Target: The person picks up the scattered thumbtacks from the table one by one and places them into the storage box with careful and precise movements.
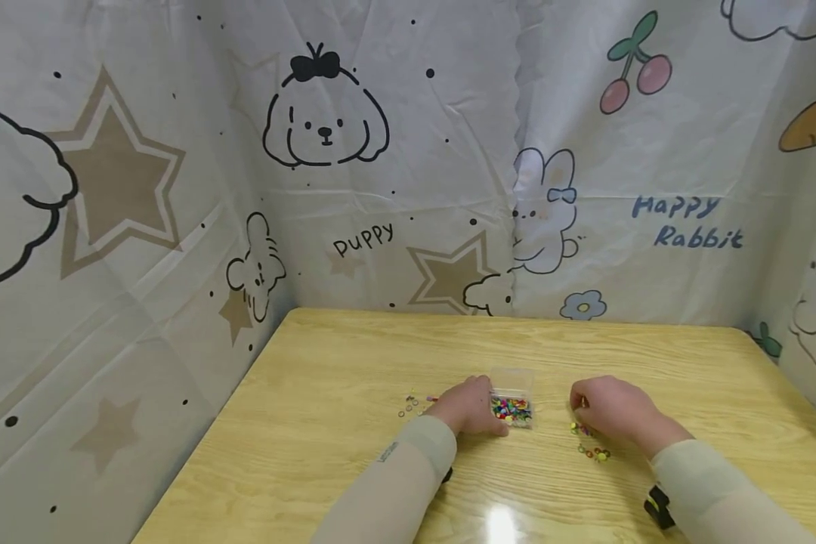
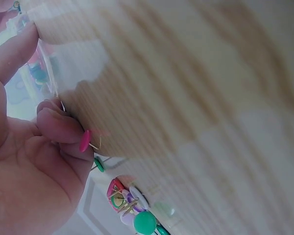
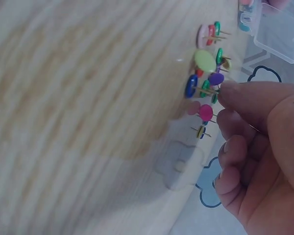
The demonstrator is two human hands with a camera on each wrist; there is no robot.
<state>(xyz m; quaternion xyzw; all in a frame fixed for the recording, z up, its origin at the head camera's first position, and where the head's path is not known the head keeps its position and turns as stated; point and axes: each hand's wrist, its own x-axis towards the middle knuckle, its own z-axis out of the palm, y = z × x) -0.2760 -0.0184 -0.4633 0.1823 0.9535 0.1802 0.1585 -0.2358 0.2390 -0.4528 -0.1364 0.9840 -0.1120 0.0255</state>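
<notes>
Colourful thumbtacks fill a small clear plastic box (image 1: 512, 412) with its hinged lid raised at the back. My left hand (image 1: 471, 406) grips the box's left side, thumb at the near corner. In the left wrist view, a pink thumbtack (image 2: 85, 141) lies close by the curled fingers. My right hand (image 1: 615, 408) is right of the box, over loose thumbtacks (image 1: 594, 453). In the right wrist view its thumb and index finger meet at a green thumbtack (image 3: 215, 97) and seem to pinch it, beside a blue thumbtack (image 3: 191, 86). Part of the box is hidden by the left hand.
More thumbtacks (image 1: 411, 406) lie scattered left of the left hand. The wood-grain table (image 1: 353, 355) ends at a printed cloth backdrop (image 1: 394, 189) behind and at both sides. A black wrist strap (image 1: 659, 506) sits under the right sleeve.
</notes>
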